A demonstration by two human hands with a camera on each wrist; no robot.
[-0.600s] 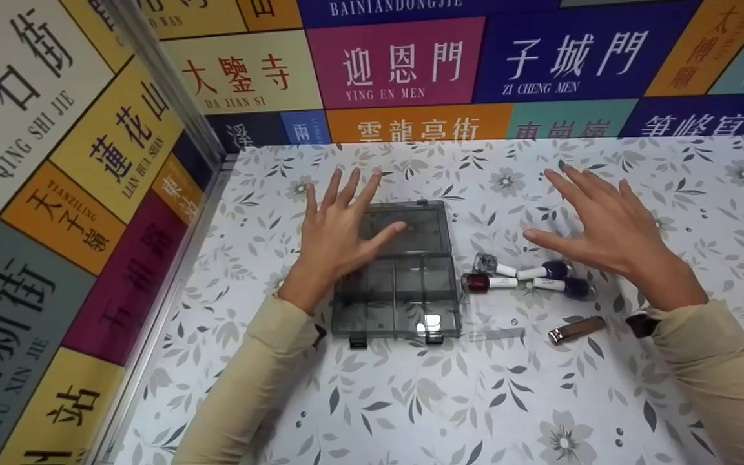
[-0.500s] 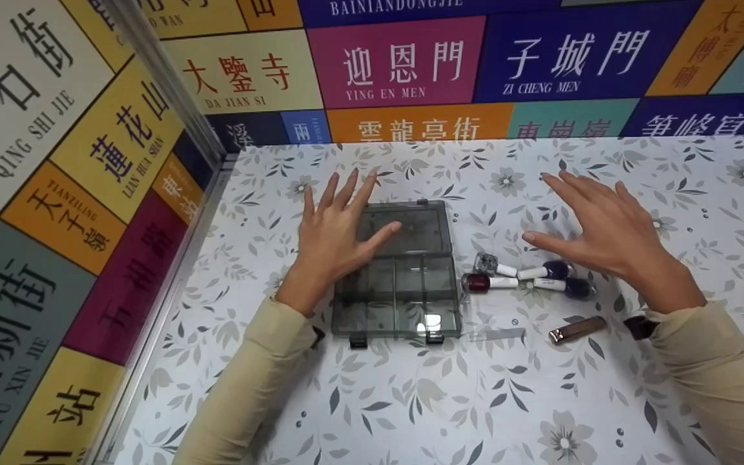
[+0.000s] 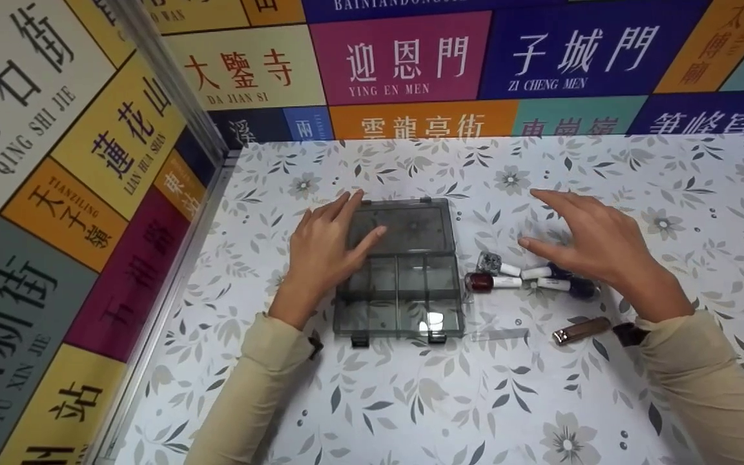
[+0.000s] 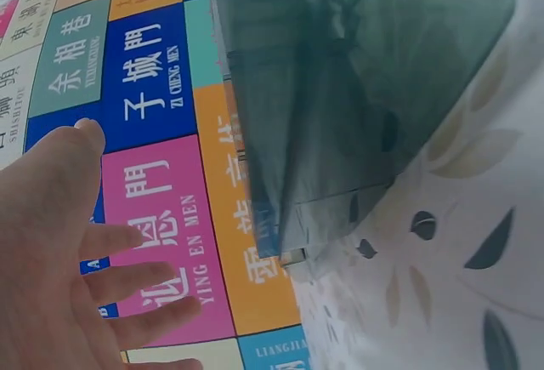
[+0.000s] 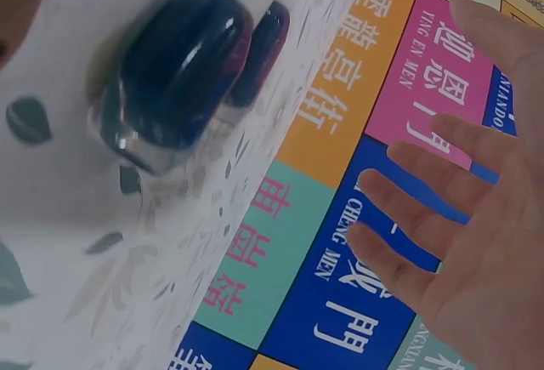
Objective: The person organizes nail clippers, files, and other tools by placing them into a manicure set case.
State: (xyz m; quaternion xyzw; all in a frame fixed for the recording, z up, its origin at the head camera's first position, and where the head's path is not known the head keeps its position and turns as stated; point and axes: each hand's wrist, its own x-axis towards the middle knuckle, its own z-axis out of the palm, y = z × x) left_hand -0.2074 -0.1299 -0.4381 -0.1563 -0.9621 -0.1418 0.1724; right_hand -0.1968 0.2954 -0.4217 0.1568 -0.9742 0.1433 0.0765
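Observation:
My left hand (image 3: 327, 245) hovers over the left side of a smoky grey compartment box (image 3: 427, 274), fingers slightly bent and holding nothing. The left wrist view shows the hand apart from the box's translucent wall (image 4: 365, 89). Above and behind some nail polish bottles, my right hand (image 3: 604, 242) is held with fingers spread and thumb out, touching nothing. Those white-capped bottles lie on their sides: a glittery silver one (image 3: 489, 263), a dark red one (image 3: 482, 282) and two dark blue ones, the nearer of which (image 3: 582, 288) is partly in shadow. One blue bottle (image 5: 178, 72) looms large in the right wrist view.
Metal nail clippers (image 3: 582, 330) lie in front of the bottles, near my right wrist. A thin translucent strip (image 3: 501, 334) lies right of the box's front edge. The table (image 3: 443, 407) has a flowered cover, and printed wall panels (image 3: 404, 61) stand behind and at left.
Both hands have come down and slightly back toward me, with fingers more bent. The box, bottles and clippers keep their places; the head view has shifted slightly.

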